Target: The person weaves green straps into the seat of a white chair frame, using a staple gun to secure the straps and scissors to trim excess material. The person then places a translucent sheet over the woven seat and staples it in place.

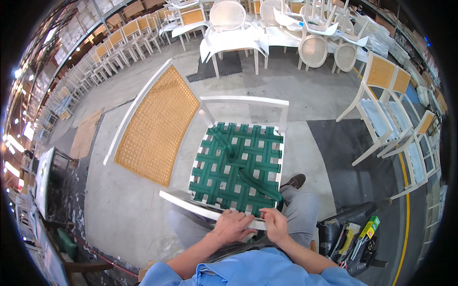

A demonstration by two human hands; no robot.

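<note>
Both hands work at the near rail of a white chair frame (238,100) that lies tipped in front of the person, its seat facing up toward the camera. The left hand (232,227) lies curled over the near edge of the frame, fingers pressing on the rail where the green webbing (237,164) ends. The right hand (275,225) sits just beside it, fingers bent and pinching at the end of a loose green strap (257,185) that runs diagonally across the woven seat down to the near rail; how firmly it grips cannot be made out. The webbing is woven in a grid across the seat opening. The chair's cane back panel (155,126) leans away to the left above the concrete floor (114,209). A dark tool bag (350,236) with a green box in it stands near the person's right knee. Rows of white chairs (267,33) stand farther back, and two more cane-backed chairs (389,102) stand to the right.
</note>
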